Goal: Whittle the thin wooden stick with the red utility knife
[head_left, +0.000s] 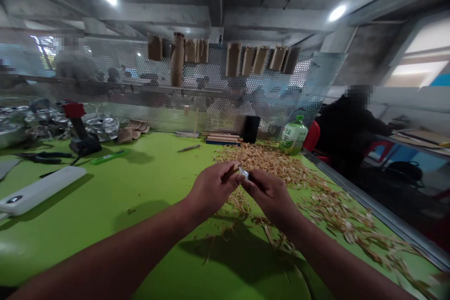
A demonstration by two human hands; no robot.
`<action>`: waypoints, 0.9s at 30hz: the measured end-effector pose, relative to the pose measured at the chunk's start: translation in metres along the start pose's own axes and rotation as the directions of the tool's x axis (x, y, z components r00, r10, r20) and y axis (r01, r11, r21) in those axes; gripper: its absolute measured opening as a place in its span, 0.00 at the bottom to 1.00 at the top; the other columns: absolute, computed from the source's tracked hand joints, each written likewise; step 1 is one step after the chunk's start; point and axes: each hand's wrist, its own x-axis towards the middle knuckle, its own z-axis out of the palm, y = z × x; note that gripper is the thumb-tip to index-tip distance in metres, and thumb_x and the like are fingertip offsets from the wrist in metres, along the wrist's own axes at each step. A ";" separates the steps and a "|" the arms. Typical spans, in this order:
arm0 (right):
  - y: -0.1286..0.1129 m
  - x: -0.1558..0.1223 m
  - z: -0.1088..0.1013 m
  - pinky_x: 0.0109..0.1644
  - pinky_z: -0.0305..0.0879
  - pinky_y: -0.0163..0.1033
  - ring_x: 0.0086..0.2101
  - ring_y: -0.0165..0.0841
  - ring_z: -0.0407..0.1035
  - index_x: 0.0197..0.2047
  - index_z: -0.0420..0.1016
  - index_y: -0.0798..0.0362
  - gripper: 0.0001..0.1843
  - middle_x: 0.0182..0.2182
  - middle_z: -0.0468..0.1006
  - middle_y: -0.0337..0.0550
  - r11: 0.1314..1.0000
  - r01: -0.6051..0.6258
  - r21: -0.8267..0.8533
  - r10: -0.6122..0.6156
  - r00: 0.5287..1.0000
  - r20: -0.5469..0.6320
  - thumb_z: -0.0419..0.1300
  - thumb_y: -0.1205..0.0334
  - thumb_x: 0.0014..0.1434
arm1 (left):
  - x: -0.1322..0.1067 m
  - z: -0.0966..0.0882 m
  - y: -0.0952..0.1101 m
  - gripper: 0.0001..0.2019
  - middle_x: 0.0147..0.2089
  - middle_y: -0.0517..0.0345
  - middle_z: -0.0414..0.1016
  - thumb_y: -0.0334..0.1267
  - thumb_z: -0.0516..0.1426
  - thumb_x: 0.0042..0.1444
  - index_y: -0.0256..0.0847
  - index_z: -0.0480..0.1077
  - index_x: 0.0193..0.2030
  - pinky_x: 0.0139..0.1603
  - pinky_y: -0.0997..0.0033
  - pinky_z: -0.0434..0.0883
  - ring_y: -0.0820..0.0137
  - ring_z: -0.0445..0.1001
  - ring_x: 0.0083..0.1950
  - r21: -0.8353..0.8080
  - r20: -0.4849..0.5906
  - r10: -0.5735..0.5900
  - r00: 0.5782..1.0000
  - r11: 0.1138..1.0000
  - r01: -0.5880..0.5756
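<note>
My left hand (213,185) is closed around a small brown piece (231,170) that looks like wood, mostly covered by the fingers. My right hand (272,193) is closed on a knife, whose short bright blade (243,172) lies against the piece between my two thumbs. The knife's handle is hidden in the right fingers. Both hands are raised slightly over the green tabletop (158,173). Wood shavings (270,161) are heaped just beyond the hands, and more curls lie below them and along the right side.
At the left are a white bar-shaped object (45,190), a green utility knife (109,157), pliers (47,156) and a red-and-black power tool (80,126). Behind stand a green-tea bottle (294,136), a dark phone-like slab (251,129) and a perforated screen (158,110). A person (348,122) sits at right.
</note>
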 end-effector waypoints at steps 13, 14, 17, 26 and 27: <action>-0.006 0.001 -0.003 0.25 0.47 0.34 0.23 0.27 0.54 0.24 0.62 0.53 0.22 0.20 0.59 0.34 0.999 -0.027 0.026 0.027 0.999 0.036 0.53 0.46 0.62 | 0.003 -0.001 -0.007 0.17 0.25 0.65 0.59 0.49 0.52 0.61 0.39 0.64 0.28 0.27 0.76 0.54 0.76 0.56 0.27 0.011 0.029 0.018 0.999 1.000 -0.018; -0.006 0.000 -0.003 0.26 0.48 0.34 0.23 0.27 0.54 0.24 0.63 0.53 0.22 0.20 0.60 0.34 1.000 -0.014 -0.013 0.015 1.000 0.010 0.53 0.46 0.63 | 0.003 -0.001 -0.007 0.17 0.25 0.65 0.59 0.49 0.52 0.61 0.39 0.64 0.27 0.27 0.76 0.54 0.76 0.56 0.27 0.003 0.020 0.014 1.000 1.000 -0.014; -0.005 -0.002 -0.001 0.27 0.49 0.34 0.24 0.27 0.56 0.25 0.64 0.52 0.20 0.21 0.63 0.36 0.995 0.014 -0.103 -0.019 0.999 -0.048 0.55 0.48 0.63 | 0.001 0.001 -0.006 0.18 0.24 0.66 0.57 0.49 0.53 0.61 0.38 0.62 0.26 0.27 0.76 0.53 0.76 0.55 0.27 -0.022 0.000 0.002 1.000 1.000 -0.002; -0.004 -0.004 -0.001 0.27 0.49 0.34 0.23 0.27 0.57 0.25 0.64 0.52 0.19 0.20 0.63 0.35 0.982 -0.006 -0.189 -0.026 0.986 -0.166 0.56 0.49 0.61 | -0.002 0.001 -0.004 0.19 0.23 0.65 0.57 0.51 0.52 0.61 0.39 0.62 0.26 0.25 0.75 0.52 0.76 0.55 0.26 0.026 -0.034 -0.077 0.996 0.997 0.078; -0.004 -0.004 -0.002 0.27 0.49 0.34 0.23 0.27 0.56 0.25 0.63 0.52 0.19 0.20 0.62 0.35 0.984 -0.023 -0.179 -0.011 0.982 -0.187 0.57 0.48 0.61 | -0.002 0.001 -0.004 0.20 0.23 0.65 0.57 0.52 0.52 0.61 0.39 0.62 0.25 0.25 0.75 0.51 0.76 0.55 0.26 0.026 -0.040 -0.090 0.995 0.995 0.092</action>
